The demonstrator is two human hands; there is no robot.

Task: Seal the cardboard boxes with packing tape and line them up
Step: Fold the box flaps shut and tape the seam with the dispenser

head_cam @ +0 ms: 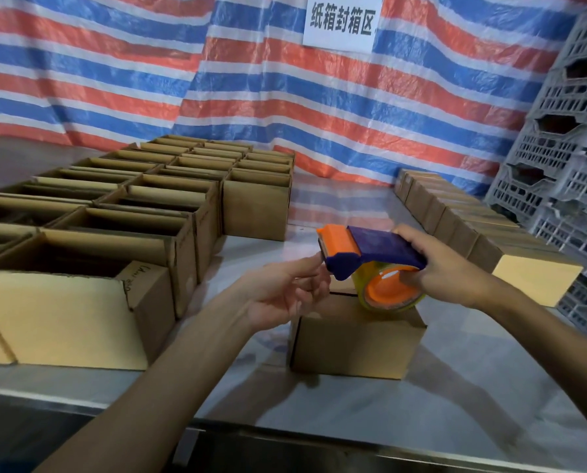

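Note:
A closed cardboard box point(356, 339) sits in the middle of the table in front of me. My right hand point(435, 268) grips a blue and orange tape dispenser point(370, 254) with a clear tape roll point(387, 291), held just above the box's top. My left hand point(292, 285) reaches to the dispenser's front end, with its fingertips at the orange blade end. Whether they pinch the tape's end I cannot tell. A row of closed boxes point(462, 220) runs along the right side of the table.
Several open boxes point(141, 203) stand in rows on the left half of the steel table point(455, 404). Grey plastic crates point(565, 158) are stacked at the right. A striped tarp with a white sign point(343, 22) hangs behind.

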